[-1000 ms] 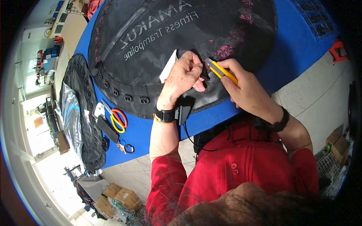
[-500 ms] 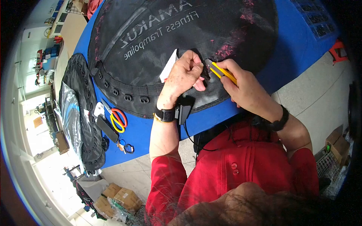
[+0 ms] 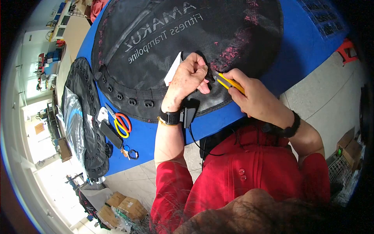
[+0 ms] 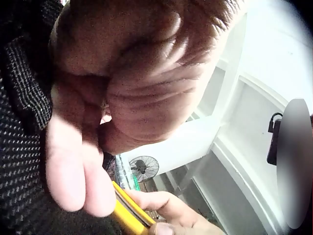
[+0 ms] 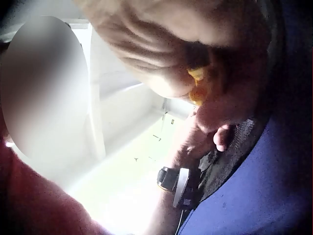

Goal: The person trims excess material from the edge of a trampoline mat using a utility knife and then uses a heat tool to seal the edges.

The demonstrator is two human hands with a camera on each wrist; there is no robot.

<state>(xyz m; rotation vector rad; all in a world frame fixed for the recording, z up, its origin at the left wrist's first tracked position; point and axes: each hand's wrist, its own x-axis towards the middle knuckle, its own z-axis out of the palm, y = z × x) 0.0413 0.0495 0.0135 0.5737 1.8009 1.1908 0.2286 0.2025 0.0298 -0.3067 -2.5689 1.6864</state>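
A round black trampoline mat (image 3: 156, 58) with mirrored white lettering lies on the blue table. The left hand (image 3: 189, 78) is over its near edge band, thumb and forefinger pinched together; a bit of black material shows at the fingers, and a white piece (image 3: 174, 69) lies beside the hand. Curled round a yellow utility knife (image 3: 233, 84), the right hand (image 3: 255, 95) keeps the blade just right of the left fingertips. In the left wrist view the knife (image 4: 128, 215) is beyond two extended left fingers. The right wrist view shows part of its yellow body (image 5: 196, 88) in the palm.
Red-and-yellow scissors (image 3: 123, 124), a dark phone (image 3: 111, 134) and a keyring (image 3: 130, 153) lie on the blue table (image 3: 144, 136) at left. Farther left is another black mat (image 3: 91, 117) under clear plastic (image 3: 74, 121). Small dark parts (image 3: 325, 17) sit at the far right.
The right hand and knife have moved slightly down in the head view. The mat's right side has shifted a little to the left, while the left hand keeps nearly the same pose.
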